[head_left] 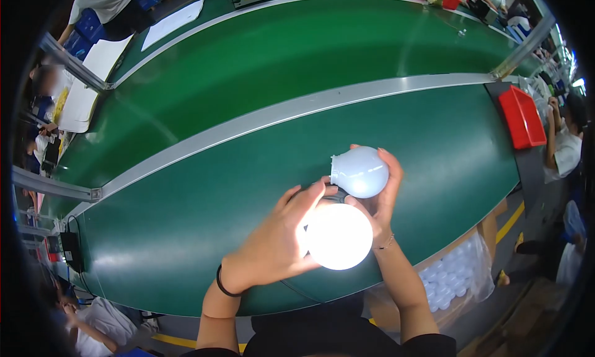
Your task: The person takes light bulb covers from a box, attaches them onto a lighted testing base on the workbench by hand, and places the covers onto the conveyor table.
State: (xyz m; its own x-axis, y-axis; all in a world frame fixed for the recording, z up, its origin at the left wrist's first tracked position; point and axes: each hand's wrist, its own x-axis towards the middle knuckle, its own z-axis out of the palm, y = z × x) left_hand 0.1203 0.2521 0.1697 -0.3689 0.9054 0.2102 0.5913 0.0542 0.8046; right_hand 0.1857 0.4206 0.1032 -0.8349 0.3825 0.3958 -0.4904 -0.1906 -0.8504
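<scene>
A glowing round light bulb (339,236) is held by my left hand (273,239), its fingers curled round the far side. The glare washes out the bulb's surface. Just beyond it, my right hand (389,193) grips an unlit white bulb cover (362,172), with its neck pointing left. My right thumb comes close to the lit bulb; whether it touches cannot be made out. Between the two round shapes sits a dark part (335,194), mostly hidden by my fingers. A thin dark cable (300,290) lies on the green table (186,233) below my hands.
A metal rail (297,107) separates the table from a green conveyor belt (279,53). At right stands a red bin (522,117). Below the right edge, a lined box (477,264) holds several white covers. A black adapter (70,251) sits far left. Other people work around.
</scene>
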